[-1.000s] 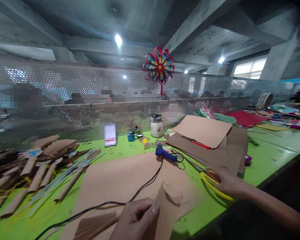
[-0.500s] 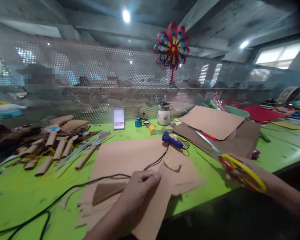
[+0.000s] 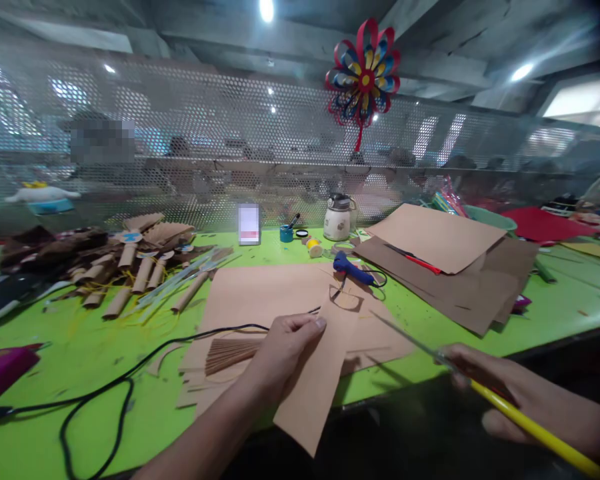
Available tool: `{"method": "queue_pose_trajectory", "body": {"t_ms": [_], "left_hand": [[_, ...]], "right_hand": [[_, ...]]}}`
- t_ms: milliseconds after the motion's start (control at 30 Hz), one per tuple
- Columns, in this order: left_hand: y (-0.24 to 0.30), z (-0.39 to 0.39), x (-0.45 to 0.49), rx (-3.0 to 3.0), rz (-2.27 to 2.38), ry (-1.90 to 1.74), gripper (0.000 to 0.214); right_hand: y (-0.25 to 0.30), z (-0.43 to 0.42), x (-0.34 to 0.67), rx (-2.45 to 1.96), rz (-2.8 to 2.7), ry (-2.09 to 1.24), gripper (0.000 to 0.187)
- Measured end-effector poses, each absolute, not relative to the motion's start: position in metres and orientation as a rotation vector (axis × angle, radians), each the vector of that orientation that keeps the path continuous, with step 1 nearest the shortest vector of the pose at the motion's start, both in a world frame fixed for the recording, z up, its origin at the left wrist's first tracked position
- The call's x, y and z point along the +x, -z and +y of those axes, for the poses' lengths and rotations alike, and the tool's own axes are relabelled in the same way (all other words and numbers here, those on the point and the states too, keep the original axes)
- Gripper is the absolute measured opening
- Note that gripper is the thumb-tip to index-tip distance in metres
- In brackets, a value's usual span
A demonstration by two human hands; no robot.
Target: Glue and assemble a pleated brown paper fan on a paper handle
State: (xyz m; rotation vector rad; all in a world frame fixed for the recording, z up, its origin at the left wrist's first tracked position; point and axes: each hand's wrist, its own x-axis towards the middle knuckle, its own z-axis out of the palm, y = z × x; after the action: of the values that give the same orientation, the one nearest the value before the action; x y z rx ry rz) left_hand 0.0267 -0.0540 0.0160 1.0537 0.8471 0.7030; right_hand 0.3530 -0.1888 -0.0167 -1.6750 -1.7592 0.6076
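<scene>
My left hand (image 3: 293,350) pinches a strip of brown kraft paper (image 3: 314,400), whose lower end hangs past the table's front edge. In my right hand (image 3: 505,393) is a pair of scissors (image 3: 480,387) with yellow handles; the blades point left toward the strip, apart from it. Beneath the left hand lies a larger kraft paper sheet (image 3: 250,287). A pleated piece of brown paper (image 3: 227,355) rests on it beside my left wrist. Beyond the strip sits a blue glue gun (image 3: 351,269) with a black cord.
Rolled paper tubes with paper fans (image 3: 143,273) are heaped at left. Kraft sheets (image 3: 440,237) with a red-handled tool (image 3: 420,263) lie at right. A flask (image 3: 337,219), yellow thread spool (image 3: 314,248) and blue jar (image 3: 287,233) stand at the back. The black cord (image 3: 155,360) crosses the left side.
The scissors have turned edge-on and come nearer to me, still in my right hand. My left hand has lifted the strip slightly, showing more of it. The view has shifted left and down.
</scene>
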Motion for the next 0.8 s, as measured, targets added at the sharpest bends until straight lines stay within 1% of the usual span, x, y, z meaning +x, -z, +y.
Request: {"method": "queue_pose_trajectory", "body": {"t_ms": [67,133,267,433,800], "left_hand": [[-0.015,-0.054,0.026,1.067,0.845,-0.693,0.033],[-0.013,-0.055,0.026,1.087,0.825,-0.675,0.035],[-0.011,-0.059,0.025,1.138,0.765,-0.601,0.041],[-0.010,-0.061,0.026,1.221,0.816,-0.579,0.048],[-0.009,-0.059,0.025,1.227,0.806,-0.627,0.044]], "right_hand": [[0.012,-0.186,0.345,-1.641,-1.812,-0.875,0.066],[0.001,-0.182,0.332,-1.653,-1.841,-0.996,0.067],[-0.022,-0.170,0.304,-1.616,-1.921,-1.071,0.063],[-0.033,-0.159,0.286,-1.505,-1.936,-1.133,0.054],[-0.038,-0.159,0.279,-1.455,-1.960,-1.135,0.053]]}}
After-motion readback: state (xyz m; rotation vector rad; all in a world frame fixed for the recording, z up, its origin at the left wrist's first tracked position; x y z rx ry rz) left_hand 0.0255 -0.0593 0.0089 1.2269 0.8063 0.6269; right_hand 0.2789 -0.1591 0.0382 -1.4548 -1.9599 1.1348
